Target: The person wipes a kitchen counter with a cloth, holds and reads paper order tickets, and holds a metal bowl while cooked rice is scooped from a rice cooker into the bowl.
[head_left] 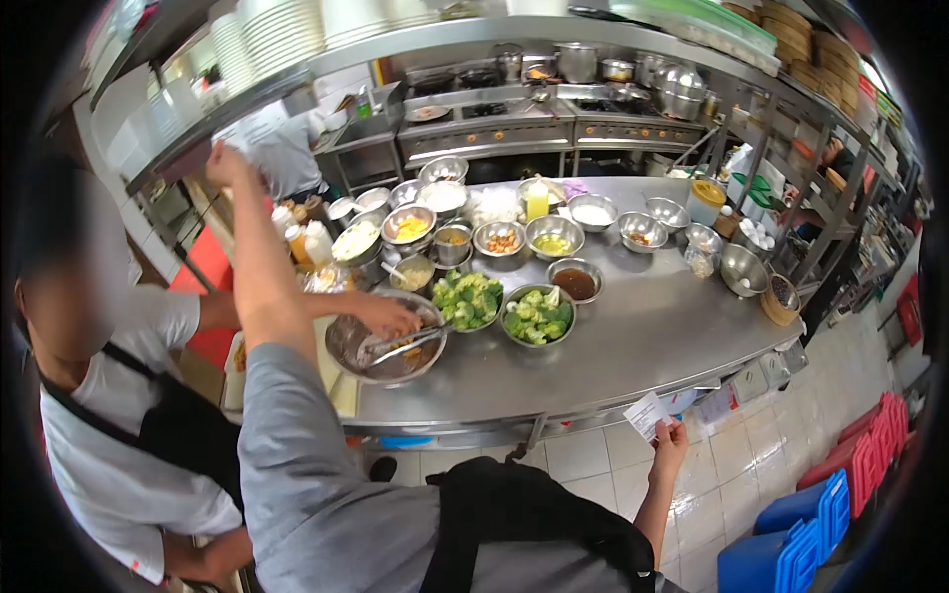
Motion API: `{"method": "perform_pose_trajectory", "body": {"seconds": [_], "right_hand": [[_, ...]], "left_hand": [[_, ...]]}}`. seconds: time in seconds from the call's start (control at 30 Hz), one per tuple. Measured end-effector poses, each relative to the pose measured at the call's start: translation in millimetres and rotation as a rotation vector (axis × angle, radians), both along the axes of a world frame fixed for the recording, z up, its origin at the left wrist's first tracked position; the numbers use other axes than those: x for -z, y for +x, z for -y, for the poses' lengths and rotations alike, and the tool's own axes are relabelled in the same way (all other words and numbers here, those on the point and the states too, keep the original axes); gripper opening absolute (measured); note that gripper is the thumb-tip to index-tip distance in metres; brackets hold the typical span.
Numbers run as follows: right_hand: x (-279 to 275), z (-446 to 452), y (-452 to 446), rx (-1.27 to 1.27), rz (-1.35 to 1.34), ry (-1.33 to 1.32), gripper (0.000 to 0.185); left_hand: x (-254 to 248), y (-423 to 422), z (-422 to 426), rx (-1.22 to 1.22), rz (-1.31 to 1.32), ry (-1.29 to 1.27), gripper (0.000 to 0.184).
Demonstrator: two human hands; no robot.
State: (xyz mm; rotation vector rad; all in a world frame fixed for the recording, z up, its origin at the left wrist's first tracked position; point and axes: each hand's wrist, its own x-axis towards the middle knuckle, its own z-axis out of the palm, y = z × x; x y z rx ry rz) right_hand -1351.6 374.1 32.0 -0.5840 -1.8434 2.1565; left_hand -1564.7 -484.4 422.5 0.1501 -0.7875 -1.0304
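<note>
My left hand [229, 165] is raised high at the far left, by the edge of the overhead shelf [326, 64]. Its fingers look bunched together; whatever they pinch, if anything, is too small to make out. Low on the right, in front of the counter's edge, my right hand [670, 445] grips a small white printed paper slip [647, 416] between thumb and fingers. Beneath my left arm a co-worker's hand [388, 314] reaches into a large metal bowl [432, 363], where metal tongs [405, 346] rest across the rim.
Two bowls of broccoli [467, 299] stand on the steel counter [633, 336], among several bowls of ingredients and a bowl of brown sauce [576, 284]. A co-worker [148, 395] stands close on my left. Blue bins [781, 553] and red bins [850, 455] line the right floor.
</note>
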Motion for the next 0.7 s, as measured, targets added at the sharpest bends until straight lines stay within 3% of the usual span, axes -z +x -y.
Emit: {"method": "perform_pose_trajectory", "body": {"seconds": [0.07,0.1,0.13,0.23,0.33,0.4,0.53,0.6,0.63,0.7], "right_hand": [[-9,11,-6,0.018,-0.003,-0.005,0.010],[-12,15,-7,0.009,0.006,-0.005,0.010],[-13,16,-9,0.036,0.012,-0.016,0.010],[-12,16,-12,0.051,-0.031,-0.002,0.007],[-15,7,-12,0.108,0.018,0.049,0.008],[-25,-2,-11,0.154,0.011,0.035,0.008],[-26,-45,-8,0.180,-0.052,0.003,0.011],[-39,-61,-5,0.257,-0.031,-0.009,0.011],[-43,-73,-2,0.251,-0.054,-0.023,0.011],[-49,-100,7,0.261,-0.083,-0.064,0.011]], "left_hand": [[-4,-5,26,0.070,0.030,0.069,0.028],[-11,-2,37,0.260,-0.125,0.015,0.024],[-11,-8,40,0.126,-0.102,-0.002,0.021],[-34,2,-70,-0.605,0.190,0.556,0.048],[-27,1,-144,-0.485,0.087,0.494,0.043],[-17,-4,-219,-0.132,-0.335,0.168,0.037],[33,18,-475,0.143,-0.081,-0.101,0.032],[85,23,-596,0.330,0.109,-0.280,0.041],[127,26,-651,0.451,0.332,-0.372,0.047],[193,54,-738,0.817,0.560,-0.768,0.049]]}}
